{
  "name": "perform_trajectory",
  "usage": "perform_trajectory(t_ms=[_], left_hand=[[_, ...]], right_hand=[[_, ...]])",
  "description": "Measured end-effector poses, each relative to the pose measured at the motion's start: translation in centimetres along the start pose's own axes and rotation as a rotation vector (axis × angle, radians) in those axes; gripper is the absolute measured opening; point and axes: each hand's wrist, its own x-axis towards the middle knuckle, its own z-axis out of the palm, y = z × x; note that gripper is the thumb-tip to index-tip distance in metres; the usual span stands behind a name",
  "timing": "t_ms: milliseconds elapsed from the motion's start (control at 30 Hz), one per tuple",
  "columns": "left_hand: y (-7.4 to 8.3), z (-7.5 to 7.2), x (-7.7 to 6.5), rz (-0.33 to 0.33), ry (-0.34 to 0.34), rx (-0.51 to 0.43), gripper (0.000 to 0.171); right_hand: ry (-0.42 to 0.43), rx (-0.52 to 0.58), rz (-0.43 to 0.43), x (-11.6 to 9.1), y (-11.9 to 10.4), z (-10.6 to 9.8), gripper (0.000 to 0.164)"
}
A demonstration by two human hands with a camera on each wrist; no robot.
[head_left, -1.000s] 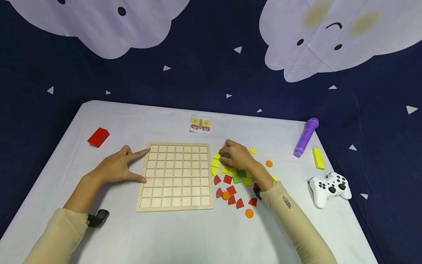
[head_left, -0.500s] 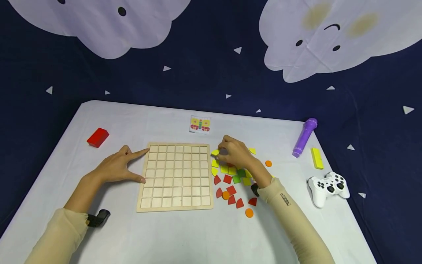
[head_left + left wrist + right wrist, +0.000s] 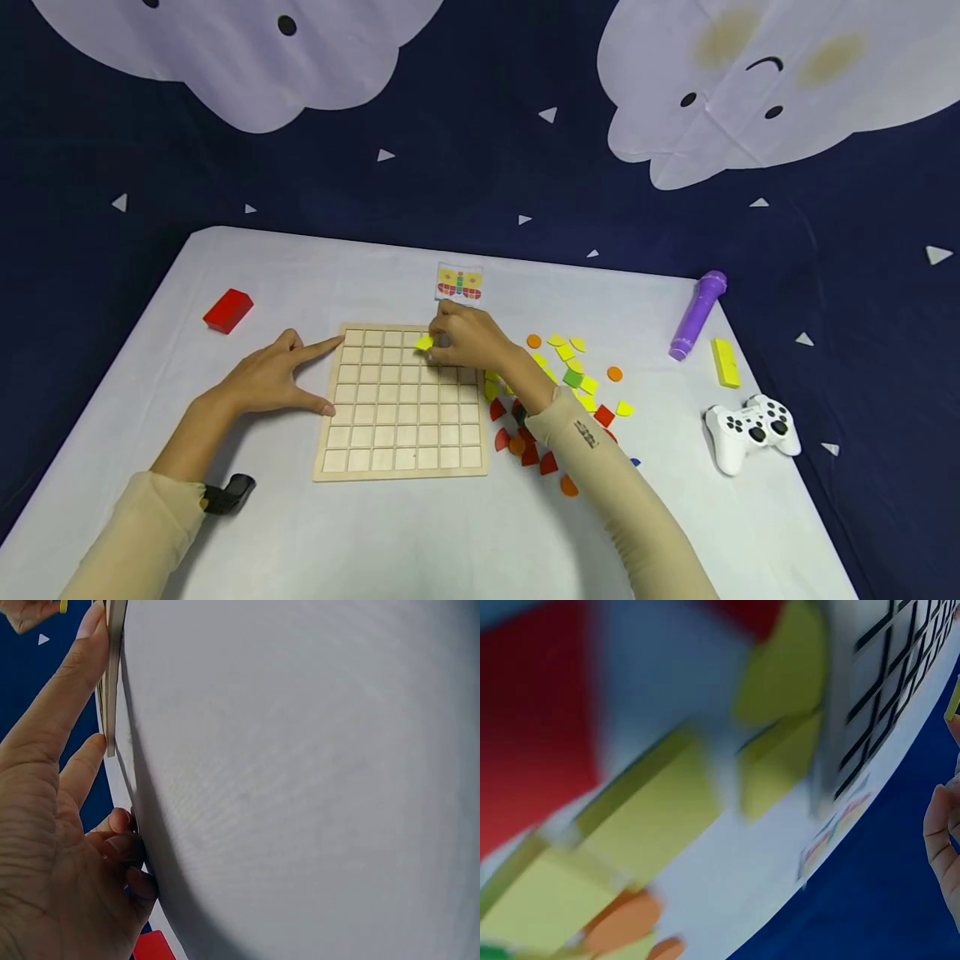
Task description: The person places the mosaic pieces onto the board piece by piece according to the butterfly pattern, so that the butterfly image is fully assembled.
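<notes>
My right hand (image 3: pixel 472 336) pinches a small yellow tile (image 3: pixel 423 342) over the upper part of the wooden grid board (image 3: pixel 405 477). Its exact shape is partly covered by the fingers. The same yellow tile (image 3: pixel 954 701) shows at the right edge of the right wrist view. Along the board's left side, my left hand (image 3: pixel 264 377) touches the frame with a straight index finger at the top corner and the thumb lower down. In the left wrist view that hand's other fingers (image 3: pixel 124 847) are bent under near the cloth.
Loose yellow, red, green and orange tiles (image 3: pixel 588 385) lie right of the board, some under the right forearm. A butterfly picture card (image 3: pixel 459 282) lies behind it. Outlying are a red block (image 3: pixel 228 311), purple microphone (image 3: pixel 697 317), yellow block (image 3: pixel 725 362) and white game controller (image 3: pixel 752 431).
From the tile pile my right hand has moved left over the board, carrying a yellow tile it picked up there. The left hand stays at the board's edge.
</notes>
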Motion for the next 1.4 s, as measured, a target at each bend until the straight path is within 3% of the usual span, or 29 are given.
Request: perform_trajectory(t_ms=[500,967,1200,1400], left_hand=[[0.2,0.0,0.1,0.019,-0.004,-0.017,0.116],[0.2,0.0,0.3,0.042,0.014,-0.019,0.116],[0.1,0.0,0.3,0.041,0.029,-0.021,0.115],[-0.1,0.0,0.2,0.036,0.03,-0.031,0.115]], right_hand=[[-0.087,-0.064,-0.058,4.8,-4.6,2.0,0.022],[-0.083,-0.073,-0.048,6.5,-6.3,3.5,0.023],[-0.108,-0.029,-0.023,6.9,-6.9,3.6,0.022],[-0.155,-0.066,-0.013,7.0,-7.4,3.5,0.024]])
